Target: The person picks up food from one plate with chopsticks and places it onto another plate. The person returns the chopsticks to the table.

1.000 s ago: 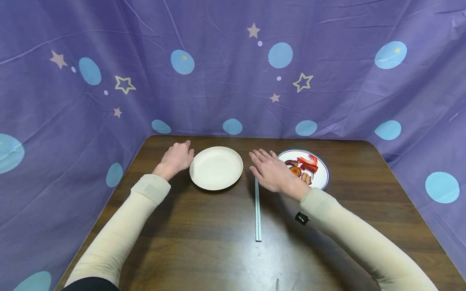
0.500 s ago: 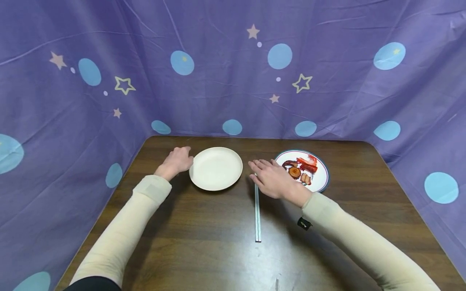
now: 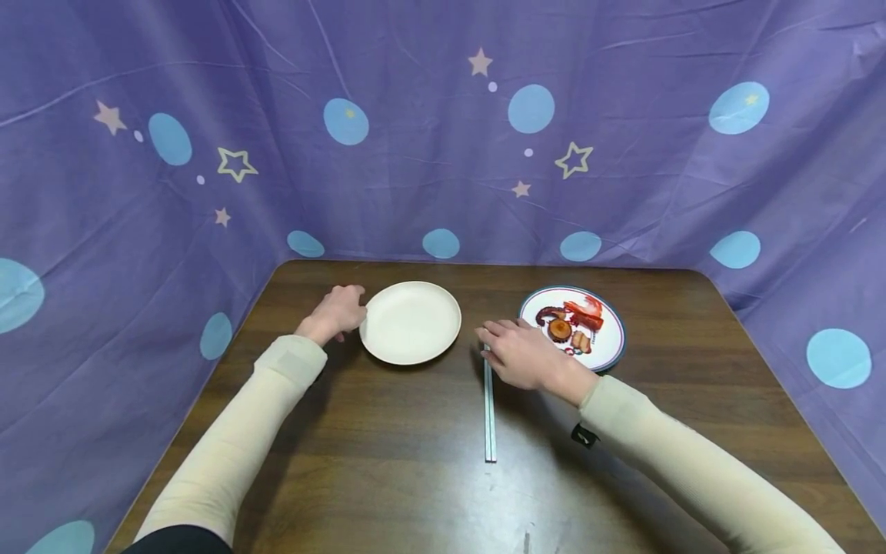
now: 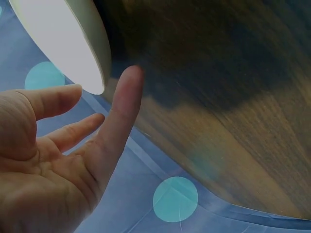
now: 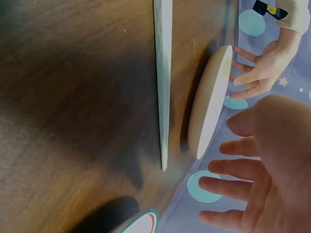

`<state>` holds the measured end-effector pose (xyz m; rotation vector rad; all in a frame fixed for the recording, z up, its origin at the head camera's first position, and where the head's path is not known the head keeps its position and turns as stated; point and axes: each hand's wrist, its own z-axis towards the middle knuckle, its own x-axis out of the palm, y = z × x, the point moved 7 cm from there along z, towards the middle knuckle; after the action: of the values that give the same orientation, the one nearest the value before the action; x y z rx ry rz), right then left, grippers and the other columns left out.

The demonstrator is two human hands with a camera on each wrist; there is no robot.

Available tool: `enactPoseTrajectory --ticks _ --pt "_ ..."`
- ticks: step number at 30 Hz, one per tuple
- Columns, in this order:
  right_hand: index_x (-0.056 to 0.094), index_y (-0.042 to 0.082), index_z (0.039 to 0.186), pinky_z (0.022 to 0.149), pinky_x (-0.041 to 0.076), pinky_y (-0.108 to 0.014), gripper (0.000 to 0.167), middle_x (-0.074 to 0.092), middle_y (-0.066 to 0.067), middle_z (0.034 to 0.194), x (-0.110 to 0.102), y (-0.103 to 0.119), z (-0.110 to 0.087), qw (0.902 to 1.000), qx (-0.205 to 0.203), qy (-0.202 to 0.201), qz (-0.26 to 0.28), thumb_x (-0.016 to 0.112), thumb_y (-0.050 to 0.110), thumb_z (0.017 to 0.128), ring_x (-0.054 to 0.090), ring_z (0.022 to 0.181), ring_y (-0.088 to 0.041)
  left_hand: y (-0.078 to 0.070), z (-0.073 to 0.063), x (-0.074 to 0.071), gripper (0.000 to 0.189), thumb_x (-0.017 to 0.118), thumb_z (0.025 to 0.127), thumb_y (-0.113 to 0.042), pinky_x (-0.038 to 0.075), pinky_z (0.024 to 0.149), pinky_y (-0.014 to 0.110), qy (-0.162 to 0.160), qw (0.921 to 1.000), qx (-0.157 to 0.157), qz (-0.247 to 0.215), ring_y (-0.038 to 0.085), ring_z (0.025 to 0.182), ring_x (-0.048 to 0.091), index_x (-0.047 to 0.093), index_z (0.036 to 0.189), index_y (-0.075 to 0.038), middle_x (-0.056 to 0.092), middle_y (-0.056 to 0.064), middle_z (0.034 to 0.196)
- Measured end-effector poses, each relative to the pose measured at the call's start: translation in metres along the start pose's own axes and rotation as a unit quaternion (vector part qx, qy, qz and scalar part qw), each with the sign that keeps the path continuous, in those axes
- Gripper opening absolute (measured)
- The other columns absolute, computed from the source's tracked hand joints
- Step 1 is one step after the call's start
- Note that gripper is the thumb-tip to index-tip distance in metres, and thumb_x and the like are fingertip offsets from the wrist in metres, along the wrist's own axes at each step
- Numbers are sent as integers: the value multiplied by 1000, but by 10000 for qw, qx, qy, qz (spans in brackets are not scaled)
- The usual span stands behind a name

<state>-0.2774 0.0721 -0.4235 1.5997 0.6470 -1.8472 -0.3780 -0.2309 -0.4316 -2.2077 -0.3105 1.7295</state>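
left sleeve (image 3: 224, 435): cream, wrinkled | left cuff (image 3: 291, 362): pale, wide band | upper garment (image 3: 181, 540): black | left wrist tab (image 5: 261, 7): black, yellow patch | right sleeve (image 3: 699, 454): cream | right cuff (image 3: 613, 402): pale | right wrist tab (image 3: 584, 436): black, light mark

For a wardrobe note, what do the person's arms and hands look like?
The left sleeve and right sleeve are cream, each with a broad pale cuff. A small black piece shows at the right wrist, a black-and-yellow piece at the left. Dark cloth meets the left sleeve. Left hand and right hand are gloveless.
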Motion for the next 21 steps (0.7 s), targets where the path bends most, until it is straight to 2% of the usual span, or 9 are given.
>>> enactPoseTrajectory --ticks 3,6,14,17,21 --pt "65 1 139 108 53 -60 43 62 -22 143 1 3 -4 9998 -181 -37 -58 68 21 101 59 131 -40 0 0 2 60 47 101 -8 62 43 38 35 10000 -31 -56 32 61 69 37 159 6 62 34 114" --pt "68 1 135 106 55 -60 41 61 -23 142 3 5 -7 9994 -336 -74 -71 71 18 98 59 131 -41 0 1 5 62 46 100 -7 64 47 40 99 9999 -67 -115 32 65 70 36 160 5 64 29 100" --pt "70 1 126 102 58 -60 38 61 -25 140 8 13 -15 9973 -727 -99 -75 76 11 90 58 130 -44 2 1 8 63 47 98 -4 65 48 41 154 9998 -45 -139 31 61 70 36 160 5 65 26 94" --pt "72 3 122 97 61 -56 36 64 -22 136 8 15 -18 9964 -848 -67 -71 77 8 87 61 125 -39 2 1 9 63 47 98 -4 65 47 41 132 9998 -25 -131 30 59 69 37 160 5 64 27 98" --pt "74 6 115 86 63 -48 33 67 -14 122 9 20 -21 9946 -1034 -37 73 78 4 83 63 113 -30 3 2 11 63 46 98 -2 65 48 41 178 9997 13 -156 31 60 70 37 159 5 63 28 101"
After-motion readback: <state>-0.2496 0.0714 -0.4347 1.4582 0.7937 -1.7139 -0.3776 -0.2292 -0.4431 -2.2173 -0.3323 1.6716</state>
